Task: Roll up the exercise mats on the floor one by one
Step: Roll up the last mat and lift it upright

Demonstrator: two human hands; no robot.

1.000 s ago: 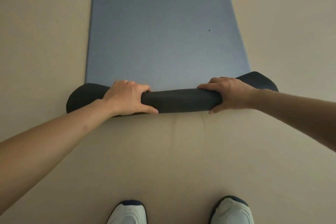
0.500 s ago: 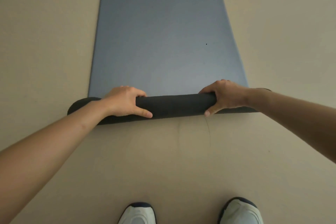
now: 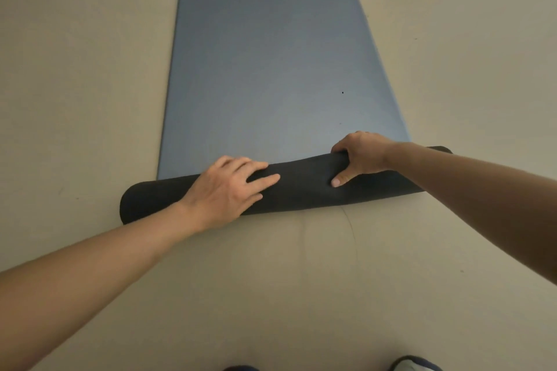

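Blue mat (image 3: pixel 271 54) lying toward 12 o'clock, dark rolled end (image 3: pixel 301 187) at centre, left hand (image 3: pixel 223 193) flat, fingers spread on it, right hand (image 3: pixel 358 156) gripping it toward 3 o'clock, fingertips hidden, shoe (image 3: pixel 416 364) cropped at 5 o'clock

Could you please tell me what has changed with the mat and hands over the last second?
The left hand loosened its grip and now presses flat-fingered on the black roll, which advanced along the blue mat. The right hand still grips the roll.
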